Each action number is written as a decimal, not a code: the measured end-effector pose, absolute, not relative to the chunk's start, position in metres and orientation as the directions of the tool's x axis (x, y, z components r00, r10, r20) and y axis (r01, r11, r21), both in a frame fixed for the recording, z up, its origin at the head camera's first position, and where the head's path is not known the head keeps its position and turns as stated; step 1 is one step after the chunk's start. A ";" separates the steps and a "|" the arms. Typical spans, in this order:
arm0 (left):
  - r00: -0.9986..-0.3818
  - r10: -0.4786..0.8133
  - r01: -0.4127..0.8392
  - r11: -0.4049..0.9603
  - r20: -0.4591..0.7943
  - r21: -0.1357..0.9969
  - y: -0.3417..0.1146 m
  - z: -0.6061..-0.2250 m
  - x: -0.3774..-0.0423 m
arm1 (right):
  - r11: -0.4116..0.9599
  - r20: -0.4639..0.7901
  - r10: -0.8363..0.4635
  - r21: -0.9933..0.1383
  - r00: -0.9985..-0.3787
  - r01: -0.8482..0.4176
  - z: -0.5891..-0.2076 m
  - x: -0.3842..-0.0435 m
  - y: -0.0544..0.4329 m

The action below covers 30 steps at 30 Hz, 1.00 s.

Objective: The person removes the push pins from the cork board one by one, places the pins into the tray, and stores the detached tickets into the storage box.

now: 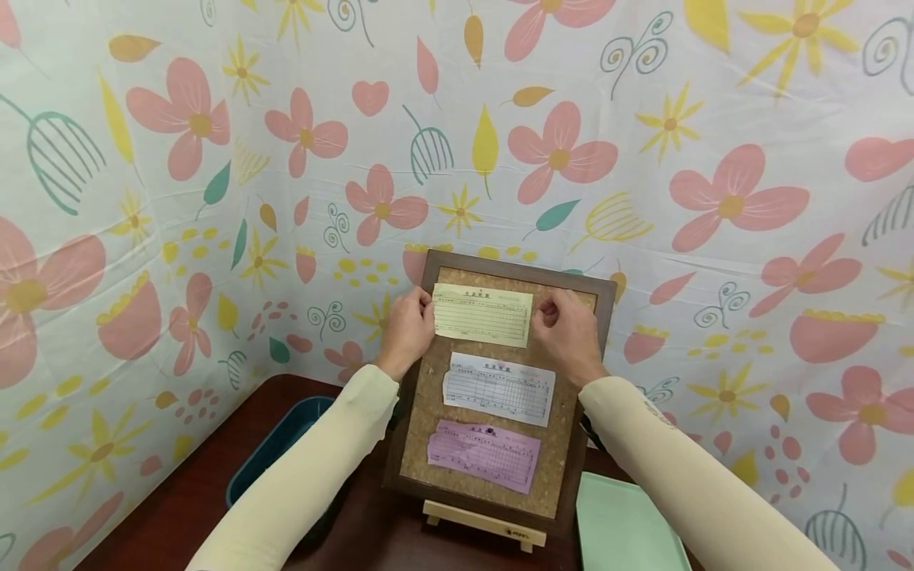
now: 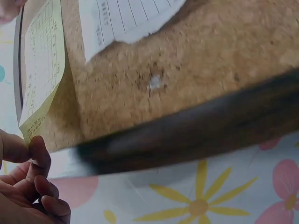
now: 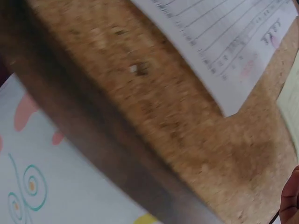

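Note:
A yellow printed slip (image 1: 481, 317) lies across the top of a framed cork board (image 1: 428, 381). My left hand (image 1: 408, 333) pinches the slip's left end between thumb and finger; in the left wrist view that corner bends away from the cork (image 2: 60, 126). By the slip's right edge is my right hand (image 1: 570, 337), its fingers bent together; whether anything is between them cannot be made out. Only a bit of that hand (image 3: 290, 198) shows in the right wrist view. Below hang a white slip (image 1: 498, 388) and a purple slip (image 1: 484, 456), the purple one with a dark spot at its top.
The board leans on a small wooden easel (image 1: 485, 523) on a dark red table (image 1: 178, 492). A dark blue tray (image 1: 260, 456) stands at left, partly behind my sleeve. At right lies a pale green tray (image 1: 624, 523). Flower-patterned cloth (image 1: 464, 135) hangs behind.

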<state>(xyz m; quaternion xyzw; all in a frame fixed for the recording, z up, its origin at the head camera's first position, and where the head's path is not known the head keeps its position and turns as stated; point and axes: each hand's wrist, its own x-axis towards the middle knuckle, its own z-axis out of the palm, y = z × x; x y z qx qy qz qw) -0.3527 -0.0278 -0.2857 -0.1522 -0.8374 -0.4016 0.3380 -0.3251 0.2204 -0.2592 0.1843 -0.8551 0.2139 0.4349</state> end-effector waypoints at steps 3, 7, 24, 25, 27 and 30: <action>-0.729 -0.039 0.505 0.643 0.684 0.575 -0.037 -0.287 -0.354 | 0.839 0.825 -0.143 -0.192 -0.547 -0.509 -0.262 -0.323 0.228; -0.733 -0.040 0.494 0.655 0.679 0.572 -0.048 -0.289 -0.354 | 0.833 0.831 -0.183 -0.153 -0.526 -0.532 -0.267 -0.318 0.240; -0.718 -0.083 0.511 0.612 0.691 0.604 -0.083 -0.294 -0.351 | 0.847 0.831 -0.189 -0.132 -0.523 -0.515 -0.281 -0.304 0.267; -0.717 -0.086 0.512 0.608 0.691 0.607 -0.085 -0.295 -0.352 | 0.848 0.829 -0.184 -0.137 -0.528 -0.511 -0.281 -0.304 0.267; -0.724 -0.091 0.503 0.608 0.683 0.614 -0.088 -0.295 -0.352 | 0.852 0.826 -0.176 -0.145 -0.535 -0.503 -0.282 -0.303 0.269; -0.741 -0.098 0.484 0.607 0.664 0.630 -0.093 -0.295 -0.352 | 0.855 0.827 -0.167 -0.150 -0.537 -0.496 -0.283 -0.301 0.272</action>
